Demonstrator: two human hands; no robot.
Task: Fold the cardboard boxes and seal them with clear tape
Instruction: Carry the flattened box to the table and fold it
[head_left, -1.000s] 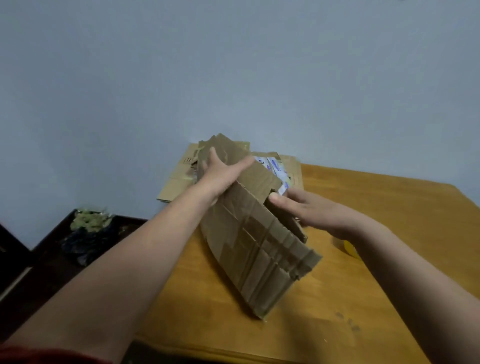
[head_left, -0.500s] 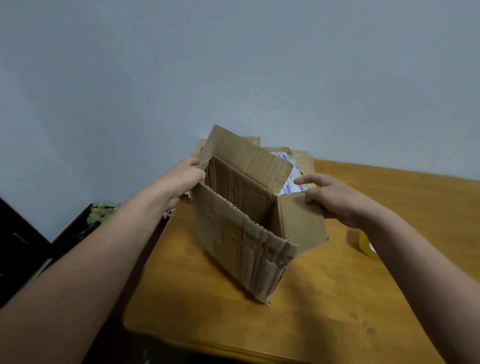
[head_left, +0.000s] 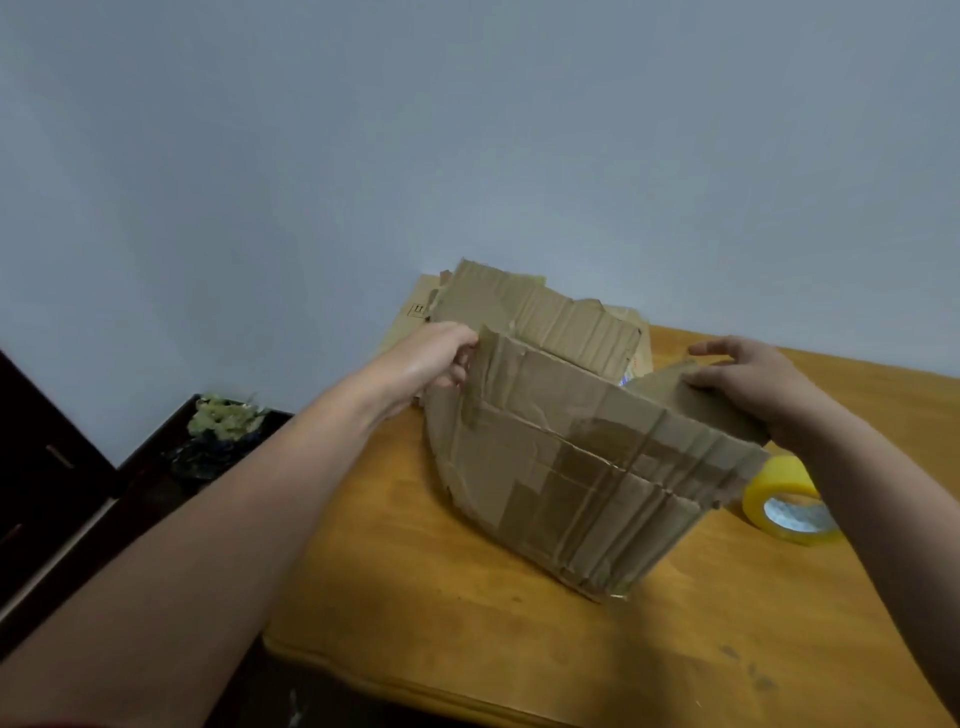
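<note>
Left hand (head_left: 436, 358) grips the box (head_left: 571, 493) edge; right hand (head_left: 753, 387) lies spread on its flap (head_left: 691, 397).

**Mostly matt, one shiny bit**

The box (head_left: 571, 483) is matt brown corrugated cardboard, creased and rough, with smoother tape patches on it. The table (head_left: 467, 597) is wood with a slight sheen. The tape roll (head_left: 774, 480) looks like glossy plastic.
</note>
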